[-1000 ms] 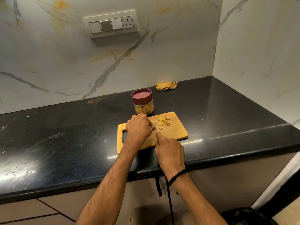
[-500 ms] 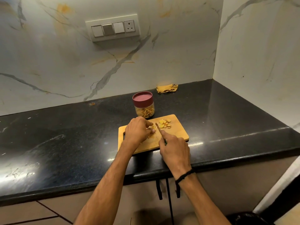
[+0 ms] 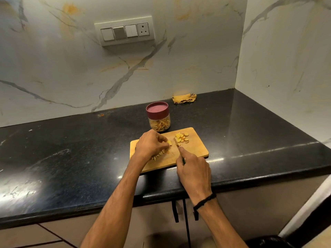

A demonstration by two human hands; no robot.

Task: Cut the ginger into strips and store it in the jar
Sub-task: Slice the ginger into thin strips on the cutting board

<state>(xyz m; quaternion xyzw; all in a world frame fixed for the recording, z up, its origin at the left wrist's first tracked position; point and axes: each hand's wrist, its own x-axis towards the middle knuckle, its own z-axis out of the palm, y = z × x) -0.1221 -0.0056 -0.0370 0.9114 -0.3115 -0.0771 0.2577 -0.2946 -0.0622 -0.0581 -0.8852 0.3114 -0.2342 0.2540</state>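
Observation:
A wooden cutting board (image 3: 195, 149) lies near the counter's front edge. My left hand (image 3: 150, 145) pinches a small stack of ginger slices (image 3: 169, 143) against the board. Cut ginger strips (image 3: 158, 156) lie under and just in front of that hand. My right hand (image 3: 193, 169) grips a small knife (image 3: 176, 141), its blade pointing away from me just right of the held slices. A pile of round ginger slices (image 3: 182, 137) sits at the board's far right. Behind the board stands a clear jar (image 3: 158, 116) with a maroon lid, partly filled with ginger strips.
The black stone counter (image 3: 71, 158) meets marble walls behind and to the right. A crumpled yellow cloth (image 3: 184, 98) lies by the back wall. A switch panel (image 3: 125, 31) is mounted on the wall. Cabinet handles (image 3: 175, 210) hang below the counter edge.
The knife blade has shifted a little to the right, away from the slices under my left hand. Cut strips now show beneath my left hand. The camera moved slightly.

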